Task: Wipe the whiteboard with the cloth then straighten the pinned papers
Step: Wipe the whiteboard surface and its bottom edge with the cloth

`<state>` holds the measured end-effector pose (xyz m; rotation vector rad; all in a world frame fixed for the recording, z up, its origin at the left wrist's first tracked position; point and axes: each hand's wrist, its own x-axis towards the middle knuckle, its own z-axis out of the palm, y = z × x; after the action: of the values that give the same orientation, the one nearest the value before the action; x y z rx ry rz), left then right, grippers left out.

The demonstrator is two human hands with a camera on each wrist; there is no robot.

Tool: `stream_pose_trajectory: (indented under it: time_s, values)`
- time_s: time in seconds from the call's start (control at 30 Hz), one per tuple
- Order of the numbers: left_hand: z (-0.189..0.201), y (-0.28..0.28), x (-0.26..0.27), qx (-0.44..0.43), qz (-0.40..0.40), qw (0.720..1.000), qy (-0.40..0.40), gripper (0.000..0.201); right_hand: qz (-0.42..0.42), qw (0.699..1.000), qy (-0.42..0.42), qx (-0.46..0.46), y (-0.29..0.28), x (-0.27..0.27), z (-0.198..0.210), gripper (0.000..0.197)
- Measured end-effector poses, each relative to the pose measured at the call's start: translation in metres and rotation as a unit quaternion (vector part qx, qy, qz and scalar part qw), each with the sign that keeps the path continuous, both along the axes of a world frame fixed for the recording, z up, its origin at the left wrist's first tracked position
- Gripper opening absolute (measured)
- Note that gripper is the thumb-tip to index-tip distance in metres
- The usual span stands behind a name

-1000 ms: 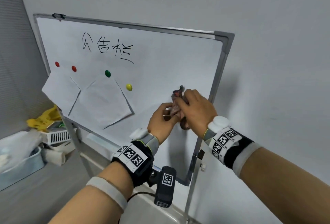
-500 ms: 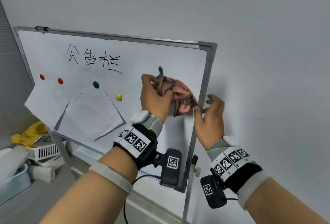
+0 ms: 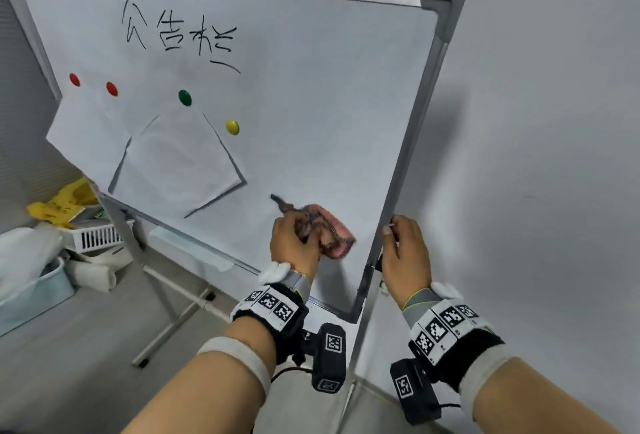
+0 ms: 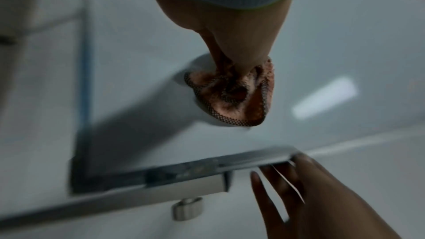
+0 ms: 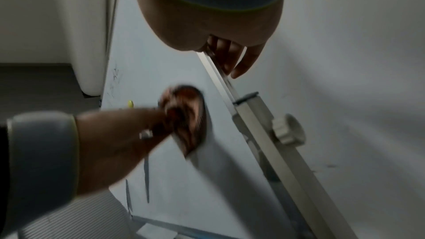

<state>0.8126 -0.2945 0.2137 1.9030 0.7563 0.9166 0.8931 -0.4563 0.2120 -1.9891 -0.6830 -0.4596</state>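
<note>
On the whiteboard [image 3: 311, 104], bunched pink cloth [image 3: 329, 229], dark mesh edging

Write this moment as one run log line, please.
left hand: presses pink cloth on whiteboard | right hand: holds board's right frame edge | handwriting: unwiped

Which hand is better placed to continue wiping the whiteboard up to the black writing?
Probably the left hand. It already grips the cloth against the whiteboard, on the side nearer the writing. The right hand holds the frame's right edge and seems better left steadying the board.
</note>
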Motion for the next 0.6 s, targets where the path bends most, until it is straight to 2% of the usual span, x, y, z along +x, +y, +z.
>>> stream_pose_trajectory:
  time_s: [0.07, 0.13, 0.17, 0.23, 0.33, 0.4, 0.47, 0.6]
  values:
    - [-0.04, 0.006, -0.002, -0.112, 0.024, 0.988, 0.106, 0.02, 0.009, 1.0, 0.007, -0.004, 0.0, 0.0, -0.011, 0.019]
    - [-0.05, 0.006, -0.002, -0.149, 0.026, 0.98, 0.128, 0.017, 0.011, 1.0, 0.002, -0.004, -0.002, -0.003, -0.013, 0.02]
    - [-0.044, 0.002, -0.002, -0.146, 0.035, 0.983, 0.104, 0.015, 0.008, 1.0, 0.002, -0.003, -0.003, -0.004, -0.013, 0.022]
    - [-0.012, -0.012, 0.001, -0.118, 0.034, 0.992, -0.002, 0.012, 0.0, 1.0, 0.005, -0.002, -0.003, -0.008, -0.013, 0.024]
    - [0.048, -0.031, 0.011, -0.045, -0.047, 0.989, -0.135, 0.016, 0.011, 1.0, -0.008, 0.018, -0.002, -0.012, -0.012, 0.022]
    - [0.057, -0.032, 0.017, -0.015, -0.07, 0.986, -0.149, 0.019, 0.011, 0.999, -0.007, 0.035, 0.0, -0.013, -0.013, 0.021]
    - [0.041, -0.026, 0.017, -0.018, -0.06, 0.987, -0.151, 0.022, 0.009, 0.999, 0.001, 0.048, 0.001, -0.013, -0.013, 0.02]
    - [-0.016, -0.002, 0.013, -0.084, 0.017, 0.995, -0.048, 0.021, 0.002, 0.998, 0.019, 0.053, 0.008, -0.009, -0.016, 0.013]
